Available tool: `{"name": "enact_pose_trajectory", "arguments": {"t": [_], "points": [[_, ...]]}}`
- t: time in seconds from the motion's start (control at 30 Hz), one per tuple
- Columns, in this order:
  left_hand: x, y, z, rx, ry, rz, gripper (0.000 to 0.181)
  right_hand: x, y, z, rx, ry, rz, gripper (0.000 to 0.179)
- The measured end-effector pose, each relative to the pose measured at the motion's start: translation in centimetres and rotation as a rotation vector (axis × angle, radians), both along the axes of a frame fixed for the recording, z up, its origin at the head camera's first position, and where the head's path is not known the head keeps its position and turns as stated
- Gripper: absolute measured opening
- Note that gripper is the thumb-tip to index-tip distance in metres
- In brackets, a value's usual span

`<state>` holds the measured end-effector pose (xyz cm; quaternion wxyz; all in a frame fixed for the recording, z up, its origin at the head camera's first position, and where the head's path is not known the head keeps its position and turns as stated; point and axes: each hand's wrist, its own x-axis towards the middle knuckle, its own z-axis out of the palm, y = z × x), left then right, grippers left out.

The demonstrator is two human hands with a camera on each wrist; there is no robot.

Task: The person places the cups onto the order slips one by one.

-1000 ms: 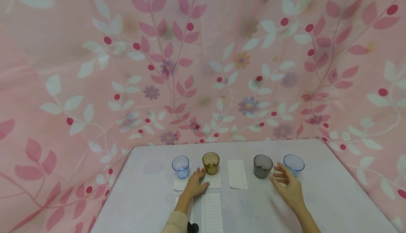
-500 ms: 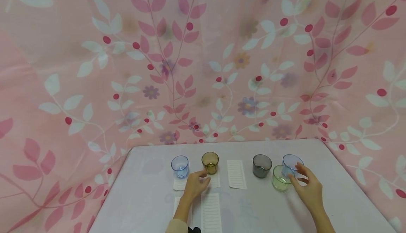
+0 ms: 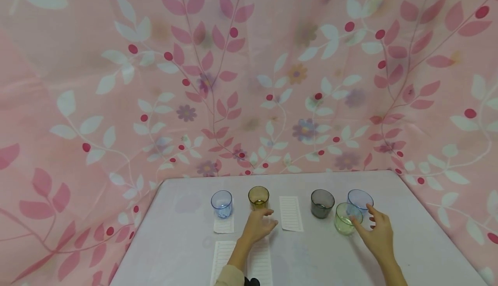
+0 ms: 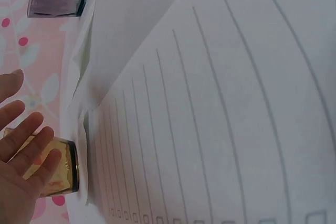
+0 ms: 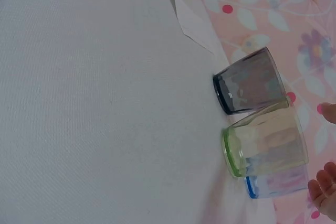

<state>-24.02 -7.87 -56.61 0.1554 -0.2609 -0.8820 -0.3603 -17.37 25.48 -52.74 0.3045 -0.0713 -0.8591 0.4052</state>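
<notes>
My left hand (image 3: 258, 226) hovers just in front of an amber glass (image 3: 258, 196), fingers loosely bent and holding nothing. In the left wrist view its fingers (image 4: 23, 145) overlap the amber glass. On the right, my right hand (image 3: 377, 233) is beside a clear green glass (image 3: 344, 224), thumb and fingers spread. The right wrist view shows those fingers (image 5: 325, 190) apart from the green glass. Close behind the green glass are a blue glass (image 3: 359, 198) and a smoky grey glass (image 3: 322, 204). All the glasses stand upright.
Another blue glass (image 3: 221, 204) stands at the left on a lined paper slip (image 3: 224, 226). More lined slips lie on the white table (image 3: 319, 260), one at centre (image 3: 291, 213). Pink floral cloth (image 3: 249, 82) hangs behind the far table edge.
My right hand has shifted right, uncovering the green glass. My left hand has moved right, from the amber glass's left side to in front of it. The other glasses stayed put.
</notes>
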Motion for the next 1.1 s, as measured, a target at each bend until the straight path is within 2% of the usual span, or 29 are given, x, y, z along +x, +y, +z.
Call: {"name": "enact_pose_trajectory", "arguments": {"t": [0.1, 0.2, 0.33, 0.53, 0.8, 1.1], "points": [[-0.2, 0.8, -0.4, -0.051, 0.019, -0.003, 0.031, -0.1, -0.3, -0.4, -0.004, -0.030, -0.006, 0.066], [-0.4, 1.4, -0.8, -0.054, -0.004, -0.003, 0.035, -0.2, -0.5, -0.7, 0.004, -0.057, -0.003, 0.069], [-0.7, 2.1, -1.2, -0.075, -0.052, 0.008, 0.042, -0.3, -0.7, -0.8, 0.022, -0.080, 0.002, 0.071], [-1.2, 2.7, -1.0, -0.189, -0.143, 0.035, 0.053, -0.5, -1.0, -1.1, 0.036, -0.124, 0.022, 0.072], [-2.0, 3.0, -1.4, -0.286, -0.226, 0.019, 0.064, -0.8, -1.1, -1.6, 0.015, -0.145, 0.041, 0.073], [-2.1, 3.1, -1.6, -0.402, -0.237, 0.003, 0.066, -0.7, -1.2, -2.3, 0.027, -0.189, 0.067, 0.083]]}}
